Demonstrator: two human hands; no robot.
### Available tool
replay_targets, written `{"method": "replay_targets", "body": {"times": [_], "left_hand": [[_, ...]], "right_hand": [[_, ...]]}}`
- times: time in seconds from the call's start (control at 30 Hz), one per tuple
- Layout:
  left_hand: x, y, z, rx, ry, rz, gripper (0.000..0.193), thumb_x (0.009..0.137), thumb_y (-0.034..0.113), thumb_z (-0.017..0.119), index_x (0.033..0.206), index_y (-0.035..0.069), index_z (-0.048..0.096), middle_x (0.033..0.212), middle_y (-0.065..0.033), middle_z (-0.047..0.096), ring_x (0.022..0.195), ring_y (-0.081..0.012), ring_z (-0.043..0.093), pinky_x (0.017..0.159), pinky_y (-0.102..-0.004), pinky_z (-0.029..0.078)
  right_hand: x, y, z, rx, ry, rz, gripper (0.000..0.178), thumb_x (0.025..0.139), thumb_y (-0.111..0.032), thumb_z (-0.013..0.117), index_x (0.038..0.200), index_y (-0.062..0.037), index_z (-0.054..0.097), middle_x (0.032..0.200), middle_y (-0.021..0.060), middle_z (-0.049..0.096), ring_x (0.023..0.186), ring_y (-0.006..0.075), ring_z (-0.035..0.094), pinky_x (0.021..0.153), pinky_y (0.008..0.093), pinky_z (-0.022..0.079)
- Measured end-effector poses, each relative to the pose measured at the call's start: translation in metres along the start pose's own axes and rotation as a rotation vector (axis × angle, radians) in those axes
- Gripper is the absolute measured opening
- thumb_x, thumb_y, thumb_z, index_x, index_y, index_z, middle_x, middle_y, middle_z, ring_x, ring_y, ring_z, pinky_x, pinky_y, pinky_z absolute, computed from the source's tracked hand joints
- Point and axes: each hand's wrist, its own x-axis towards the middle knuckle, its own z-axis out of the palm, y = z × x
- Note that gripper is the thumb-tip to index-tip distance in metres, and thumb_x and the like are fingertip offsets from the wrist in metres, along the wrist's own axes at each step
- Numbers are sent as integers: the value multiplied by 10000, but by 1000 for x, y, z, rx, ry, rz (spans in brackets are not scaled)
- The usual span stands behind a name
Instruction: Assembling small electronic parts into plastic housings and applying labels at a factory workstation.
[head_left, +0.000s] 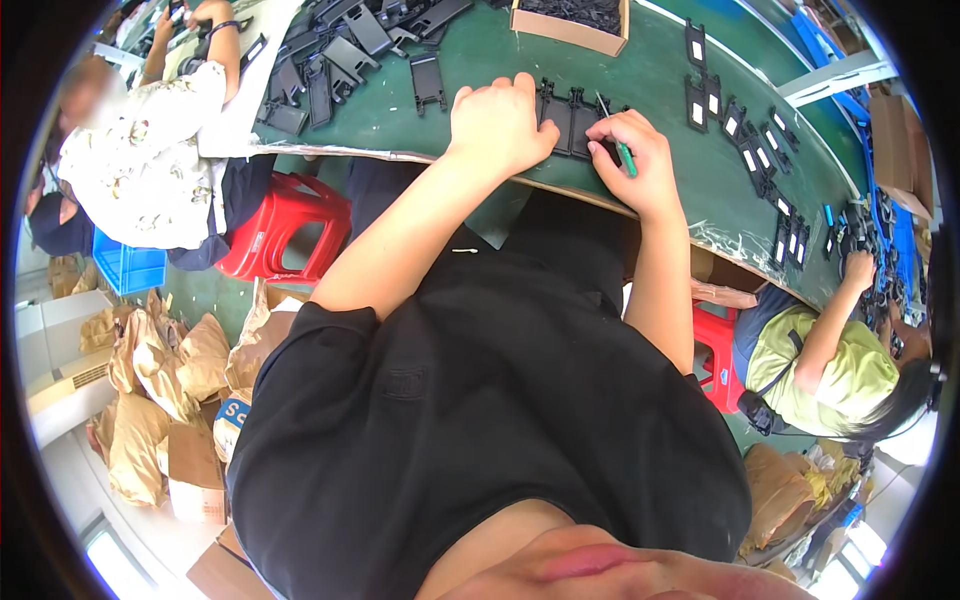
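Several black plastic plates [572, 128] lie side by side in a row near the table edge in front of me. My left hand [497, 125] is closed over the row's left end, fingers bent down and thumb against the plates; the fingertips are partly hidden. Over the right end, my right hand [645, 165] grips a slim tool with a green handle [627, 159]. Its thin, pointed shaft sticks up past the fingers; its exact kind is unclear. A single black plate [427, 82] lies apart, left of my left hand.
A heap of black plastic parts [345, 50] covers the table's far left. Beyond the plates stands a cardboard box [570, 36] of small black pieces. Black plates with white labels [750, 150] lie at the right. People sit on both sides, near red stools [290, 225].
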Motion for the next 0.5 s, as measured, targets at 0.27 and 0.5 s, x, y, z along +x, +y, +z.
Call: {"method": "replay_targets", "body": {"times": [0.27, 0.5], "left_hand": [[-17, -13, -2, 27, 108, 60, 523, 869, 468, 752, 1004, 1, 557, 830, -182, 720, 755, -353, 732, 802, -435, 565], [-12, -17, -3, -110, 128, 27, 479, 902, 420, 738, 1109, 12, 597, 907, -208, 727, 844, -382, 745, 774, -472, 599]], "right_hand": [[1, -3, 0, 81, -39, -31, 128, 789, 35, 729, 904, -20, 715, 819, 80, 711, 807, 256, 645, 739, 359, 518], [5, -7, 2, 45, -4, -52, 117, 798, 38, 726, 897, -24, 719, 815, 86, 712, 790, 251, 646, 727, 347, 516]]}}
